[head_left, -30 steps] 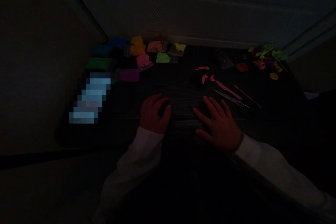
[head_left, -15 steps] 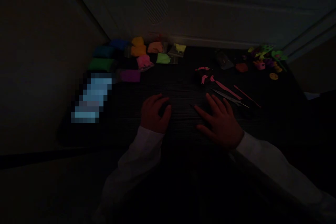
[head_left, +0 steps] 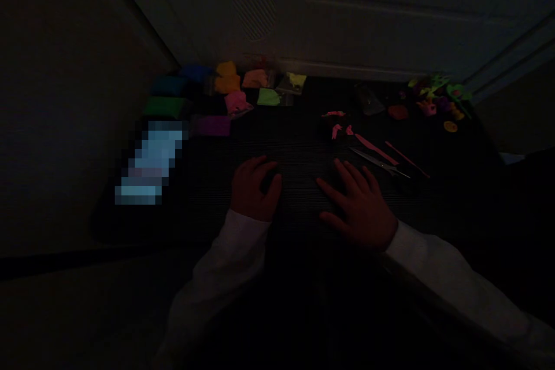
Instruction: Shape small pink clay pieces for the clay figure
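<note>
The scene is very dim. My left hand (head_left: 255,189) rests on the dark table (head_left: 295,202), fingers a little curled and thumb apart, holding nothing. To its right my right hand (head_left: 359,205) lies with spread fingers, also bare. Scissors (head_left: 377,162) lie just beyond my right hand, partly lost in the dark at the handles. Beside them are a flat pink tool (head_left: 375,148) and a thin pink stick (head_left: 406,158). Past the fingertips sits a dark object with pink trim (head_left: 337,126), its kind unclear.
Packets in several colours line the back left, among them a purple packet (head_left: 212,125) and a green packet (head_left: 165,107). A lit, pixelated screen (head_left: 151,162) lies at the left. Colourful small pieces (head_left: 442,95) cluster back right, near a reddish lump (head_left: 398,112). A panelled surface (head_left: 368,34) stands behind.
My right hand shifts slightly right and then back left, fingers spread throughout. My left hand stays nearly still. The view sways a little; the objects on the table keep their places.
</note>
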The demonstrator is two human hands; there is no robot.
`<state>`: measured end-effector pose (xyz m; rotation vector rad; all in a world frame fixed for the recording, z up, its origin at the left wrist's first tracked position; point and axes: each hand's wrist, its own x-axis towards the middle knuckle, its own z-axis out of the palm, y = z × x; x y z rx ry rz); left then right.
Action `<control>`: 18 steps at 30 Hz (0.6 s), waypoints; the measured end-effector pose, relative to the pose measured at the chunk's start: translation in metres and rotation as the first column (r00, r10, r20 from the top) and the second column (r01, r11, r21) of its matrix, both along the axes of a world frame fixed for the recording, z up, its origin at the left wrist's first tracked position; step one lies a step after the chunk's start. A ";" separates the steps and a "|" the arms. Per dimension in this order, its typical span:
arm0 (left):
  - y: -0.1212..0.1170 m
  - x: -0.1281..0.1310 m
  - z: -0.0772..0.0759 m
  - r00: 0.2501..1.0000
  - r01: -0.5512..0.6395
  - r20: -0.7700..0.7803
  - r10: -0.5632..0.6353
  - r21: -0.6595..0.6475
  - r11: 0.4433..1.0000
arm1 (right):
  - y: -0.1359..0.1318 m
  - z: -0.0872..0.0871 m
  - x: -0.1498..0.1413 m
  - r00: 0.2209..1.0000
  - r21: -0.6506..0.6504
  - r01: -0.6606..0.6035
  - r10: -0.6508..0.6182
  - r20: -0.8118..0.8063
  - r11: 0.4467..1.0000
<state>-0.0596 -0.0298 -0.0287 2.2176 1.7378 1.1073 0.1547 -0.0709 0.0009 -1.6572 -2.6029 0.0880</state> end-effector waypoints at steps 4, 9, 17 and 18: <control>0.000 -0.001 0.000 1.000 0.012 -0.011 -0.013 -0.025 1.000 | -0.001 0.000 -0.001 1.000 -0.003 0.000 0.000 0.008 1.000; 0.000 0.000 0.001 1.000 0.002 0.004 -0.002 -0.014 1.000 | 0.000 0.000 0.000 1.000 0.007 0.011 -0.011 0.014 1.000; -0.001 0.001 0.002 1.000 -0.011 0.003 0.011 -0.047 0.999 | -0.001 -0.003 0.000 1.000 0.018 0.000 -0.001 0.013 1.000; -0.001 0.001 0.002 1.000 -0.009 0.002 0.009 -0.045 0.999 | 0.000 -0.003 0.001 1.000 0.022 0.020 -0.020 0.011 1.000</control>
